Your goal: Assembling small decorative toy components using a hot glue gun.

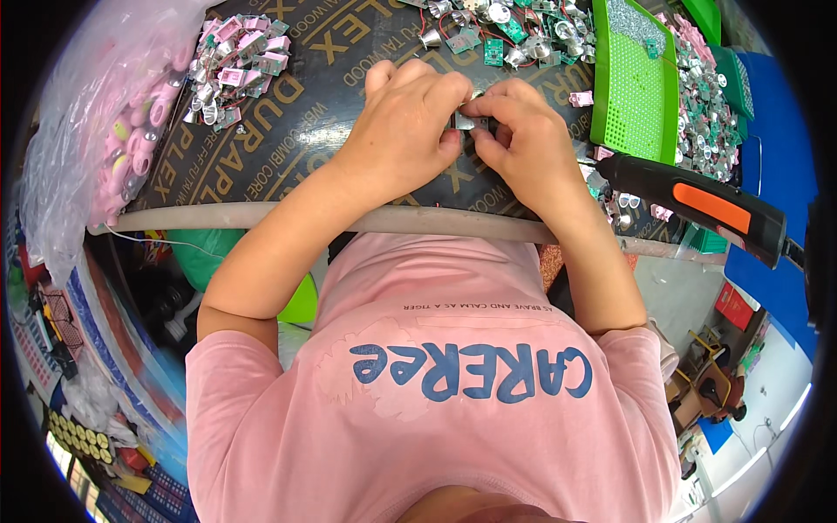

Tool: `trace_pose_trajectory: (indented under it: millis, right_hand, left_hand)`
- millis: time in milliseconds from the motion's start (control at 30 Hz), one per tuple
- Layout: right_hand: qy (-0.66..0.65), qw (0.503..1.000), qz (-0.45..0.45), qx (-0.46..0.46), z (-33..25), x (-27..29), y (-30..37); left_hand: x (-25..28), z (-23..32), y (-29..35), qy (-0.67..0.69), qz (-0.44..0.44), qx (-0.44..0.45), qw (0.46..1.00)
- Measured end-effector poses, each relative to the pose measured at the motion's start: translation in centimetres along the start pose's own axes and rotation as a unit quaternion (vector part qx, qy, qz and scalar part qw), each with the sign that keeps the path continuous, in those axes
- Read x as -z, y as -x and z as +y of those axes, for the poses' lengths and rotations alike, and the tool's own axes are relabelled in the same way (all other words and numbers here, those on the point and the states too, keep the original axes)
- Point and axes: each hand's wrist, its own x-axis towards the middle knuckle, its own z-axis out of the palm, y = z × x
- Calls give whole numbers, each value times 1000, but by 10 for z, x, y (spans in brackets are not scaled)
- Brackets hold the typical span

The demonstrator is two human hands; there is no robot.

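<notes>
1. Head view, the grip: pinching a small silvery part (470,122) between the bent fingertips of the left hand (405,122) and of the right hand (526,131); closed in on it from either side; too covered by those fingers to be named more exactly.
2. Head view, place of the part: held in the narrow space between both hands, over the black tabletop (318,100); impossible to tell whether touching that surface.
3. Head view, round about: to the left, a heap of pink-and-silver assemblies (240,65), then a clear plastic bag (96,87) with pink casings (131,161); past the hands, a heap of reflector cups and green circuit boards (523,39); to the right, a green perforated tray (632,96) and, near the right forearm, a black-and-orange tool (697,205).
4. Head view, writing: across the tabletop, tan capital lettering (327,44), large and small, slanting, partly covered by heaps and hands; across the pink T-shirt (471,444), bold blue lettering (475,372) and a thin dark line of print (452,309), both upside down.
</notes>
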Motion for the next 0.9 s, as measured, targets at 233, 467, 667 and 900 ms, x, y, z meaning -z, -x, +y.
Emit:
trace_pose_trajectory:
  millis: [233,467,667,900]
  right_hand:
    - [-15,1000,0,22,2,3,3]
    - [-14,998,-32,58,3,10,-3]
    - [0,998,-22,52,3,7,-3]
    - [122,950,182,224,-28,48,27]
  left_hand:
    - [9,2,0,-27,10,-44,999]
    - [5,1,3,-32,26,-54,998]
    - [15,11,7,-44,-2,-69,997]
    - [14,15,7,-115,2,-105,988]
